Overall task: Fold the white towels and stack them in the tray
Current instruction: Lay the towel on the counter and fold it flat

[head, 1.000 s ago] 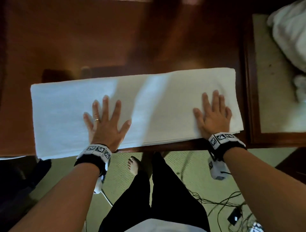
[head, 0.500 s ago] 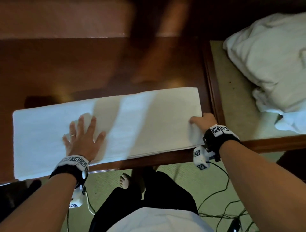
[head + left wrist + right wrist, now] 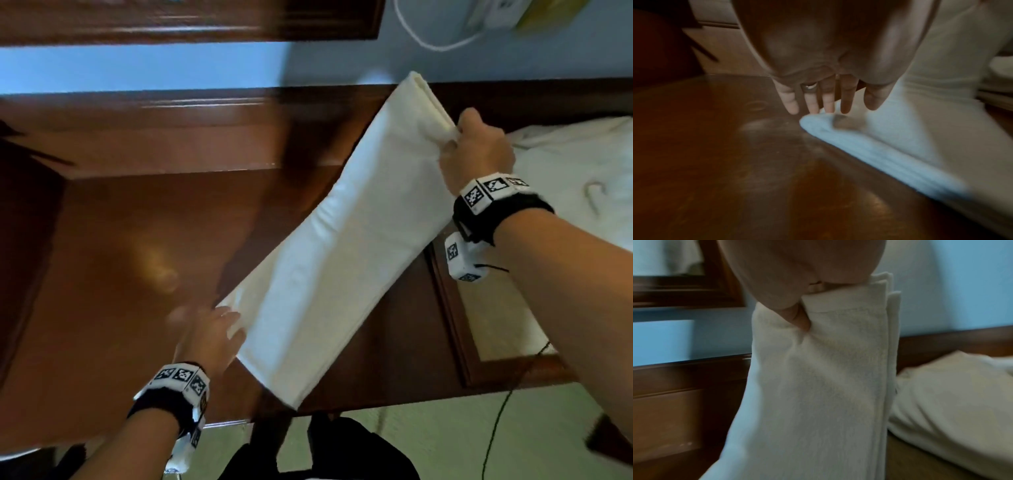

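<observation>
A long, folded white towel (image 3: 342,257) slants up from the brown table (image 3: 120,257). My right hand (image 3: 476,147) grips its upper end in the air, thumb pressed into the cloth (image 3: 818,386). The towel's lower end (image 3: 900,146) rests on the table. There my left hand (image 3: 212,329) lies with straight fingers (image 3: 828,104), fingertips touching the edge of the towel. The wooden tray (image 3: 448,315) sits at the right, under my right forearm, and holds a pile of loose white towels (image 3: 575,178).
The table stands against a blue wall with a dark wooden rail. A white cable (image 3: 431,41) hangs on the wall at the top right. Dark cables (image 3: 496,428) trail on the floor below the tray. My legs are by the table's near edge.
My right hand closed on the towel's right end and lifted it high off the table. My left hand moved from flat on the towel to its low edge. The head view swung up and right.
</observation>
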Tool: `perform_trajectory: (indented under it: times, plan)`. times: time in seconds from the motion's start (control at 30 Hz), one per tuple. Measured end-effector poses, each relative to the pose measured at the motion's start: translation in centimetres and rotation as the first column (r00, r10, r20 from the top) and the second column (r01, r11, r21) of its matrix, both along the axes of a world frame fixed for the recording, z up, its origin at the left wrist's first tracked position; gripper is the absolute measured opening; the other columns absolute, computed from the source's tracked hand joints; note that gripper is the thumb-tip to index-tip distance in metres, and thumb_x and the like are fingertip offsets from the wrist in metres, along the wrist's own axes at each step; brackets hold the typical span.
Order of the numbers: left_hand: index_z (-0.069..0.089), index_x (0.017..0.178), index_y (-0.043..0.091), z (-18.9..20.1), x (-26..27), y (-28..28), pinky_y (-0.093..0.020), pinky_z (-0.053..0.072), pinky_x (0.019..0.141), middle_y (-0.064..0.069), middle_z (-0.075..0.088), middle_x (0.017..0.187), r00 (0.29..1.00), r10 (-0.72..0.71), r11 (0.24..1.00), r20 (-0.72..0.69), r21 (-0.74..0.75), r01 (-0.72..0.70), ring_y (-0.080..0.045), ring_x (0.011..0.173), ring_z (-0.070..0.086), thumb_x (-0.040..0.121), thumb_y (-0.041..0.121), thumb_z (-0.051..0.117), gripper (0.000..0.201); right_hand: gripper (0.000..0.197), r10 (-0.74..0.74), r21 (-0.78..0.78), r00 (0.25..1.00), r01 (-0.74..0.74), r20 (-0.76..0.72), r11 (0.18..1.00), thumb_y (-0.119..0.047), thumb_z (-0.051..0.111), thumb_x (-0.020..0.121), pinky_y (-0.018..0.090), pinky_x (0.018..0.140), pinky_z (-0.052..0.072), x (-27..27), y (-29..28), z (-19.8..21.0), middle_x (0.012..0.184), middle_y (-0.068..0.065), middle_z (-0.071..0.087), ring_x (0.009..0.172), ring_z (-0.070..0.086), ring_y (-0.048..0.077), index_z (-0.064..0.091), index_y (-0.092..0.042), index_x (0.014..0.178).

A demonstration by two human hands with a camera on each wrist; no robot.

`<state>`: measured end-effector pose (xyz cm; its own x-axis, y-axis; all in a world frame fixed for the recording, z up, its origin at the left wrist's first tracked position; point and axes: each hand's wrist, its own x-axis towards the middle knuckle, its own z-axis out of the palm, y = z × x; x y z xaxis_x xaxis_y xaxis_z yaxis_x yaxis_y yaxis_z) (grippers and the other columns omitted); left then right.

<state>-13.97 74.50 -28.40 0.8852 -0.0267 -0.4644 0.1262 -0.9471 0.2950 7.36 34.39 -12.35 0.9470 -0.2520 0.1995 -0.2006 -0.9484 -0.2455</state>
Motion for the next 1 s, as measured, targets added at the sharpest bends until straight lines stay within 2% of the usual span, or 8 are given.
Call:
perform_trajectory:
  times: [0.07,0.23,0.37,0.43,0.57,0.67,0.87,1.0]
  plan:
    - [0.074,0.108,0.003,0.3,0.3,-1.1,-0.044,0.05,0.099,-0.013,0.071,0.112,1.0,0.001,0.991,0.027,-0.133,0.003,-0.031,0.103,0.066,0.086,0.048,0.046,0.057,0.01,0.065,-0.037,0.997,-0.064,0.029,0.997,-0.017,0.052,0.092,0.045,0.069,0.045,-0.2,1.6,0.8,0.095,0.02,0.063,0.086,0.06,0.046,0.048,-0.014,0.1]
    - [0.063,0.134,0.011,2.0,1.8,-0.7,-0.026,0.036,0.102,-0.005,0.063,0.134,1.0,0.004,0.986,0.031,-0.166,0.001,-0.023,0.124,0.057,0.101,0.029,0.058,0.038,0.011,0.362,-0.088,0.929,-0.355,0.083,0.931,-0.018,0.058,0.085,0.041,0.055,0.047,-6.1,7.3,-1.9,0.08,0.012,0.061,0.067,0.06,0.04,0.053,-0.013,0.093]
    - [0.067,0.125,0.009,2.4,3.0,2.1,-0.037,0.045,0.097,-0.011,0.067,0.121,0.969,0.063,0.97,0.24,-0.242,-0.003,-0.035,0.112,0.062,0.094,0.031,0.055,0.039,0.033,0.542,-0.095,0.84,-0.537,0.035,0.838,-0.016,0.074,0.071,0.029,0.047,0.035,-14.7,13.1,-7.7,0.077,0.01,0.061,0.06,0.059,0.033,0.048,-0.016,0.092]
    - [0.067,0.122,0.01,2.2,3.1,3.1,-0.046,0.051,0.089,-0.012,0.065,0.113,0.943,-0.042,0.982,0.331,-0.162,0.1,-0.037,0.102,0.062,0.087,0.036,0.052,0.047,0.04,0.585,-0.064,0.807,-0.59,-0.084,0.805,-0.014,0.078,0.065,0.031,0.046,0.04,-19.2,15.5,-11.7,0.083,0.01,0.063,0.064,0.061,0.033,0.051,-0.014,0.094]
    - [0.069,0.115,0.011,2.4,2.0,1.7,-0.044,0.055,0.067,-0.009,0.065,0.101,0.83,-0.432,0.892,0.352,0.027,0.452,-0.036,0.084,0.063,0.081,0.038,0.05,0.047,0.058,0.475,-0.052,0.778,-0.54,-0.411,0.84,-0.014,0.084,0.051,0.044,0.066,0.057,-25.8,17.1,-17.8,0.121,0.019,0.063,0.102,0.064,0.039,0.061,-0.011,0.105]
    - [0.067,0.113,0.015,1.3,1.8,-0.1,-0.044,0.053,0.071,-0.009,0.065,0.109,0.699,-0.669,0.741,0.254,0.153,0.654,-0.034,0.092,0.064,0.074,0.035,0.069,0.044,0.068,0.444,0.016,0.775,-0.49,-0.449,0.872,-0.004,0.075,0.062,0.05,0.088,0.057,-27.4,15.7,-19.2,0.144,0.023,0.049,0.129,0.052,0.041,0.056,-0.008,0.127]
    - [0.065,0.108,0.012,-0.7,4.3,-2.5,-0.044,0.05,0.067,-0.014,0.062,0.103,0.556,-0.805,0.592,0.207,0.243,0.768,-0.038,0.088,0.062,0.072,0.023,0.075,0.039,0.061,0.31,0.04,0.847,-0.326,-0.432,0.945,0.009,0.062,0.073,0.052,0.095,0.053,-26.9,12.2,-18.5,0.148,0.023,0.045,0.137,0.043,0.041,0.059,-0.007,0.132]
    - [0.067,0.096,0.009,0.3,5.9,-2.6,-0.04,0.043,0.056,-0.015,0.06,0.089,0.525,-0.745,0.644,0.411,0.241,0.726,-0.036,0.071,0.057,0.076,0.014,0.063,0.022,0.035,0.213,-0.053,0.94,-0.235,-0.268,0.971,0.002,0.064,0.071,0.045,0.068,0.056,-27.3,11.5,-16.9,0.116,0.02,0.061,0.105,0.057,0.041,0.066,-0.006,0.104]
